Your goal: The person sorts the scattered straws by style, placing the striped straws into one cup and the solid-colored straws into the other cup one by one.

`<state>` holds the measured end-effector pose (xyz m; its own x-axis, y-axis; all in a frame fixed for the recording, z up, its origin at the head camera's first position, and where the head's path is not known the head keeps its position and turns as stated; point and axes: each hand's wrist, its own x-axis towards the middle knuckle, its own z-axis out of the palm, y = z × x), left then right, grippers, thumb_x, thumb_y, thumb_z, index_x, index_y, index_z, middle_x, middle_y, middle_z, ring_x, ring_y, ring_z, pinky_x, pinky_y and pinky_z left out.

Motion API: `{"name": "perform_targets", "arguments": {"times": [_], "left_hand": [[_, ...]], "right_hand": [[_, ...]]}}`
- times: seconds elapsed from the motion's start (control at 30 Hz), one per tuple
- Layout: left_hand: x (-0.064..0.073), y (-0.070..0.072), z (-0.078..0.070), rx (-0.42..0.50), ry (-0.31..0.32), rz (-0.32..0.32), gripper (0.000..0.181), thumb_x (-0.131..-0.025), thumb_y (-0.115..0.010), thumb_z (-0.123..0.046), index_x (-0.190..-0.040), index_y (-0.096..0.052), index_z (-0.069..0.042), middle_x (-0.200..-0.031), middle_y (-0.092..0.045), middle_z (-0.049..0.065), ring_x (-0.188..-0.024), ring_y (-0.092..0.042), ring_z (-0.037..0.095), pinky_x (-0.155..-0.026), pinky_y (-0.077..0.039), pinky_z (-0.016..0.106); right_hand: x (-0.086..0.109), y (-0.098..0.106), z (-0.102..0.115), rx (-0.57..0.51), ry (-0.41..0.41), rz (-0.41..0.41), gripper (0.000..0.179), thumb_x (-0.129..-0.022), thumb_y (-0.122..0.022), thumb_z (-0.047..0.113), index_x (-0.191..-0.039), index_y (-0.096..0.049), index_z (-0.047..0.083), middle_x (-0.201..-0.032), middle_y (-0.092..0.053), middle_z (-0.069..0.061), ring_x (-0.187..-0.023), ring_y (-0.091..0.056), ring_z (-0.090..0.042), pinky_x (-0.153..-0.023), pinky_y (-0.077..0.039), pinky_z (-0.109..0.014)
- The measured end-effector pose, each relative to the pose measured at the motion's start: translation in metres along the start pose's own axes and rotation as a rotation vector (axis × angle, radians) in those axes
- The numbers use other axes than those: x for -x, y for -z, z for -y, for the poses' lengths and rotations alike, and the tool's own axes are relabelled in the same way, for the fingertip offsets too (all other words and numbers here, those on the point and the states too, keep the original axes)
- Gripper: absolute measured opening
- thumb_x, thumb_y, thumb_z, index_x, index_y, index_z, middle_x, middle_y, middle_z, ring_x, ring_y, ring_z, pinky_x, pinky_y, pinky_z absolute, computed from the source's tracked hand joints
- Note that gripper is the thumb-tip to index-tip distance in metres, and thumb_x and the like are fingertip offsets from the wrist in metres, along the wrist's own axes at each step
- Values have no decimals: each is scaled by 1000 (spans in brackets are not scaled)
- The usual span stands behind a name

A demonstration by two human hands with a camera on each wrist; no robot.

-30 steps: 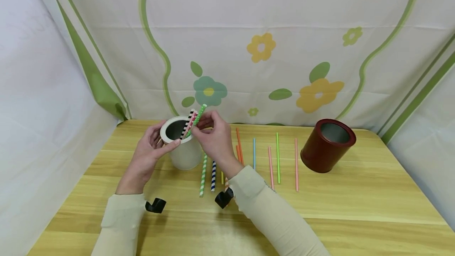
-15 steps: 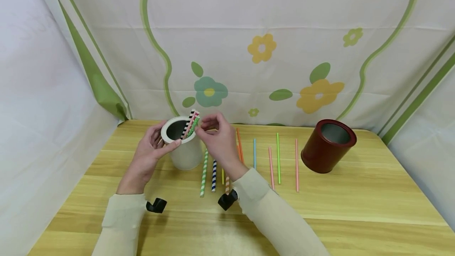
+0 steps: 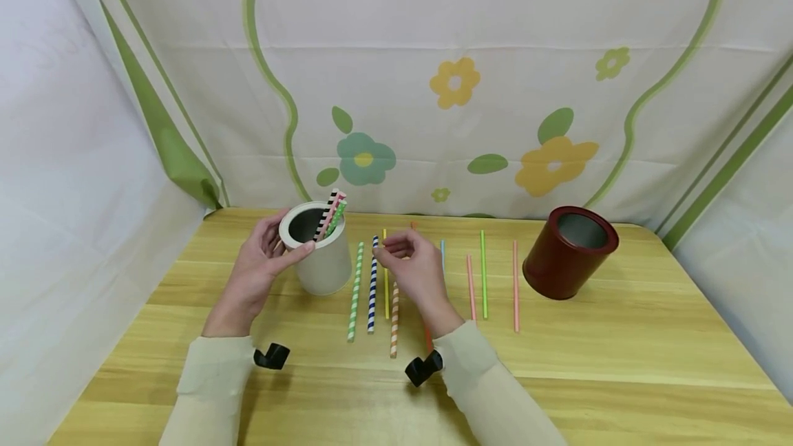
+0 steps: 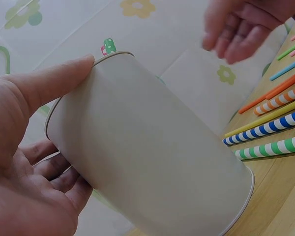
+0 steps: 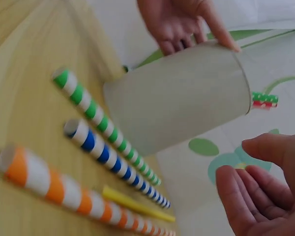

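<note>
My left hand [image 3: 259, 270] holds the white can [image 3: 323, 268], its thumb on the rim and its fingers around the far left side. Inside the can lean a black-striped straw [image 3: 325, 217], a pinkish straw and a green dotted straw [image 3: 337, 217], their tops sticking out over the rim. To the can's right, my right hand [image 3: 414, 268] hovers above straws on the table with nothing between thumb and fingers. Its fingertips overlap the upper end of a blue-striped straw [image 3: 372, 301]. Around that lie a green-striped straw [image 3: 355, 294], a yellow straw [image 3: 387, 298] and an orange-striped straw [image 3: 394, 329].
A dark red can [image 3: 557, 263] stands to the right on the wooden table [image 3: 650, 336]. Between it and my right hand lie pink straws [image 3: 516, 288], a light green straw [image 3: 484, 277] and a blue straw [image 3: 442, 252]. Behind the table hangs a flowered curtain [image 3: 396, 88].
My right hand let go of the green dotted straw, which dropped lower into the white can. Then the hand moved right and toward me over the loose straws. My left hand stayed in place.
</note>
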<state>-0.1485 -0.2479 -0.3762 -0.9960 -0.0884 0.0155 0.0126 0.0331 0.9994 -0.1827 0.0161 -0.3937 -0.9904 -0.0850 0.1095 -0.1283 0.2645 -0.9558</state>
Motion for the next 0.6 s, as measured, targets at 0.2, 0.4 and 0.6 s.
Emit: {"name": "perform_targets", "arguments": {"times": [0.2, 0.4, 0.6], "left_hand": [[-1, 1, 0, -1, 2, -1, 86, -98, -79, -6, -167, -30, -10, -174, -34, 10, -163, -29, 23, -138, -24, 34], [0, 0, 1, -3, 4, -5, 85, -98, -79, -6, -167, -30, -9, -174, -34, 10, -163, -30, 23, -137, -25, 33], [0, -1, 0, 0, 7, -3, 85, -98, -79, -5, -168, -30, -10, -174, -33, 10, -163, -29, 22, -137, -26, 32]], "right_hand": [[4, 10, -18, 131, -66, 51, 20, -90, -87, 20, -102, -76, 7, -96, -75, -7, -84, -69, -17, -72, -60, -27], [5, 12, -28, 228, -118, 61, 19, -87, -89, 17, -95, -75, 8, -89, -75, -6, -77, -68, -16, -65, -57, -26], [2, 12, -34, 328, -104, 50, 17, -84, -89, 11, -90, -74, 8, -83, -75, -5, -73, -67, -15, -65, -56, -25]]}}
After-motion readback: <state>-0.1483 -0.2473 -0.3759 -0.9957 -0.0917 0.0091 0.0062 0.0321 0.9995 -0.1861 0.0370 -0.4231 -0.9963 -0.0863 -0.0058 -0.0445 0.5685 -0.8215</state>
